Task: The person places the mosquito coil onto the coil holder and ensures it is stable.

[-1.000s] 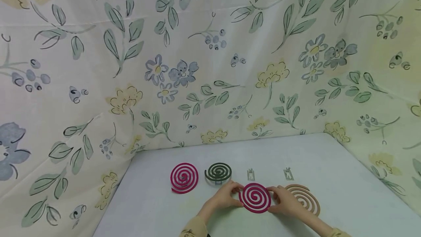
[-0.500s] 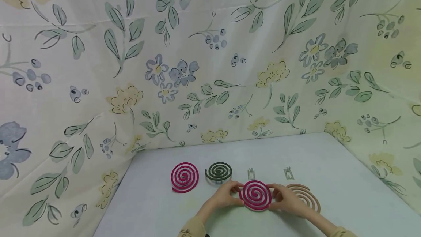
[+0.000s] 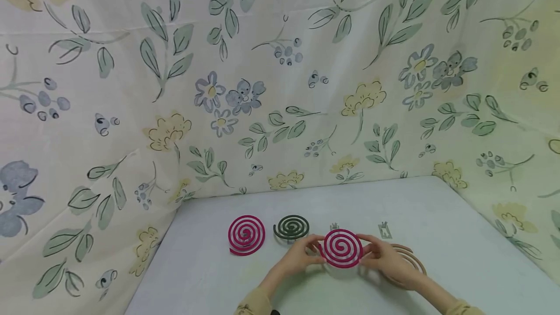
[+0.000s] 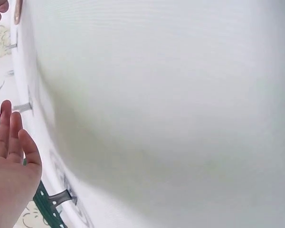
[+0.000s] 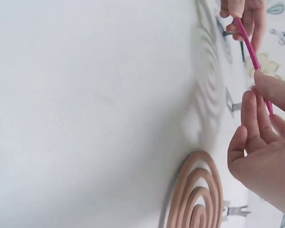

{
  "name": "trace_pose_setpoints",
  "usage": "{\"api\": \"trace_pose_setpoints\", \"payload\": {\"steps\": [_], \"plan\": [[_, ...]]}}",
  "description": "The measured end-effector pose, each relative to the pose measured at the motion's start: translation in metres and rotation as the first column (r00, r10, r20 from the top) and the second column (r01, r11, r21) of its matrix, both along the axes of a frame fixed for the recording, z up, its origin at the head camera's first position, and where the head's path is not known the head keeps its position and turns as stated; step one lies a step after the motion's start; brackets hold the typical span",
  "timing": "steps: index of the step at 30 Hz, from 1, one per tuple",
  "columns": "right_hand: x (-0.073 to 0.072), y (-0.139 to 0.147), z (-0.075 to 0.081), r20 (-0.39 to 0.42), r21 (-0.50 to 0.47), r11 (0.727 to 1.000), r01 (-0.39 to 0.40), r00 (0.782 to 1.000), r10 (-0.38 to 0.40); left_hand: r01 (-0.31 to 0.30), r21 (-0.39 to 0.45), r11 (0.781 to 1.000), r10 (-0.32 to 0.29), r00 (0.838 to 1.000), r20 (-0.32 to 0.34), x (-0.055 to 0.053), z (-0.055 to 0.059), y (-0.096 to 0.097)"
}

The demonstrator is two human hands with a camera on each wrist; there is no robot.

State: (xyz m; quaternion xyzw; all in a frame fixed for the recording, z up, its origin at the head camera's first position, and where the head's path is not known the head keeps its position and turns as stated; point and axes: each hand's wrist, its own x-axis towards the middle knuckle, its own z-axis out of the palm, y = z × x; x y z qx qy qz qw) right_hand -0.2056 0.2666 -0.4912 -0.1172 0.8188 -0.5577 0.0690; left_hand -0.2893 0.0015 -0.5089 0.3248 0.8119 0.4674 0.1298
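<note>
A magenta mosquito coil is held above the white table by its two sides. My left hand pinches its left edge between thumb and fingers, and my right hand pinches the right edge. In the right wrist view the coil appears edge-on as a thin strip, clear of the tabletop with its shadow below. Just behind it stands a small metal coil stand, partly hidden by the coil. A tan mosquito coil lies flat on the table, partly covered by my right hand in the head view.
To the left, a green mosquito coil sits raised on a metal stand, beside another magenta coil with a stand under it. A bare metal stand lies at the back right. Floral cloth hangs around the table.
Both hands have lifted the magenta coil and moved it away from me, toward the nearest stand, now partly covering it. The right hand hides more of the tan coil.
</note>
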Motion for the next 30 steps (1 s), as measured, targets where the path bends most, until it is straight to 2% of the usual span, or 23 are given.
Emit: {"api": "trace_pose_setpoints", "payload": {"steps": [5, 10, 15, 20, 24, 30], "plan": [[-0.003, -0.001, 0.013, 0.088, -0.062, 0.995, 0.078, 0.994, -0.072, -0.022, 0.046, 0.999, 0.022, 1.0, 0.008, -0.004, 0.013, 0.0], [-0.005, -0.003, 0.029, 0.058, -0.124, 0.985, 0.118, 0.992, -0.111, -0.063, 0.1, 0.993, 0.062, 0.998, 0.013, -0.005, 0.03, 0.002], [-0.007, -0.006, 0.039, 0.052, -0.144, 0.969, 0.199, 0.98, -0.193, -0.109, 0.163, 0.981, 0.102, 0.994, 0.049, -0.004, 0.045, 0.004], [-0.011, -0.01, 0.046, 0.092, -0.146, 0.945, 0.293, 0.955, -0.282, -0.152, 0.237, 0.96, 0.131, 0.986, 0.1, -0.003, 0.053, 0.008], [-0.016, -0.014, 0.05, 0.12, -0.16, 0.935, 0.315, 0.947, -0.299, -0.178, 0.292, 0.94, 0.14, 0.979, 0.148, -0.003, 0.057, 0.011], [-0.021, -0.02, 0.05, 0.109, -0.174, 0.936, 0.305, 0.951, -0.289, -0.201, 0.37, 0.907, 0.129, 0.969, 0.21, -0.004, 0.06, 0.016]]}}
